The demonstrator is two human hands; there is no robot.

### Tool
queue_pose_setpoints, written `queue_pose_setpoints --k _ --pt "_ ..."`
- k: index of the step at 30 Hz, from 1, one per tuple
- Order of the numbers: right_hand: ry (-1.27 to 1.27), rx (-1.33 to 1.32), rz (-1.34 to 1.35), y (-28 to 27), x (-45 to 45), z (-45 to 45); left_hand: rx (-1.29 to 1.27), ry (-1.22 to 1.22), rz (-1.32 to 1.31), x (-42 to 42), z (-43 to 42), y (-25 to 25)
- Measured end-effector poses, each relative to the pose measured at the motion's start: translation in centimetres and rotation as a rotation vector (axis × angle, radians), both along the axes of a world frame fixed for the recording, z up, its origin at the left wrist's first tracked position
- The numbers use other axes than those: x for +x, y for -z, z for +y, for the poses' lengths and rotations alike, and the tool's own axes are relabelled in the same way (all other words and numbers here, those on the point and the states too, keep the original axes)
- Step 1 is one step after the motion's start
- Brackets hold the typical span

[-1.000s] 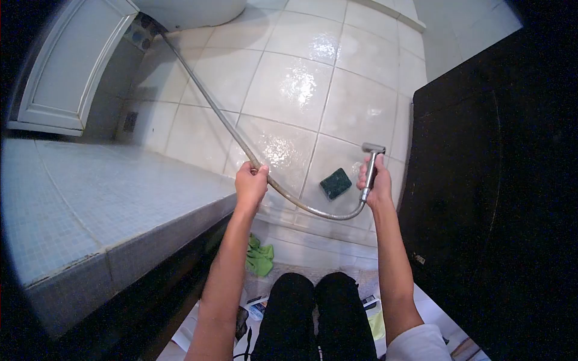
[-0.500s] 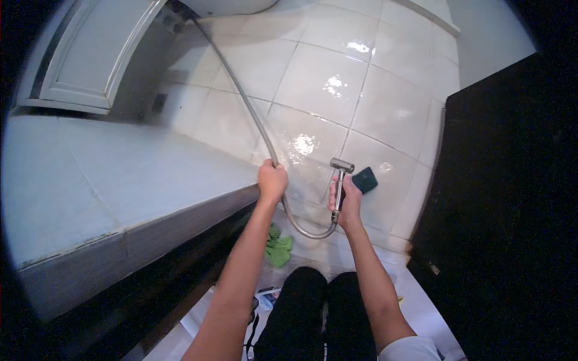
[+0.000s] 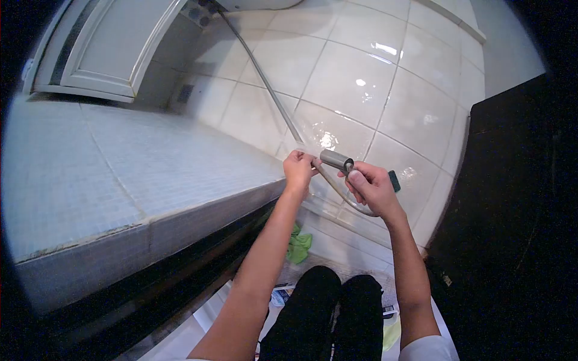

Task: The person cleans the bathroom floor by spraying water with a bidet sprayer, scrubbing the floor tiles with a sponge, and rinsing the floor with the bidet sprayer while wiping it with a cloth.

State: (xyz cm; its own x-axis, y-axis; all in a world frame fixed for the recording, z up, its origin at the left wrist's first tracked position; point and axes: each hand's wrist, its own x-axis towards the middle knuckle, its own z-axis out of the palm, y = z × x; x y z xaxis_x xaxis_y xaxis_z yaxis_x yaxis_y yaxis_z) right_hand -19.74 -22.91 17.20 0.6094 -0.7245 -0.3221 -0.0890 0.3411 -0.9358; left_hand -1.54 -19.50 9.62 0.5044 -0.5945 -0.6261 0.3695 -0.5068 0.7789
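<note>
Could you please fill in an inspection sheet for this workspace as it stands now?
Surface: tiled floor, glossy in patches and apparently wet.
Job's things: metal sprayer; hose running from the far corner; dark green sponge on the floor, partly behind the right hand.
Clutter: green cloth in front of the knees; items beside the legs, mostly hidden.
Hands: right hand closed on the sprayer; left hand at the hose, its grip unclear.
Cables: nothing seen.
Surroundings: white cabinet and tiled ledge at left; dark panel at right.
</note>
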Motion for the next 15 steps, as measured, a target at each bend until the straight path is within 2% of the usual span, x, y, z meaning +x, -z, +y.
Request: queue_pose_setpoints --k 5,10,12,15 --pt "-0.096 -0.109 0.083 -1.2 -0.6 -0.2 -0.077 -0.076 0.1 0.1 -0.6 -1.0" --pt "-0.154 -0.393 0.223 -1.9 0.5 0.1 -0.141 -0.19 0.255 0.3 -1.0 -0.1" --pt "-0.163 -0.389 0.184 -1.8 1.0 0.3 -0.13 -0.355 0.325 0.3 -1.3 0.1" --pt "-0.191 -0.342 0.096 -1.7 1.5 0.6 -0.118 -0.358 0.33 1.1 -0.9 2.4"
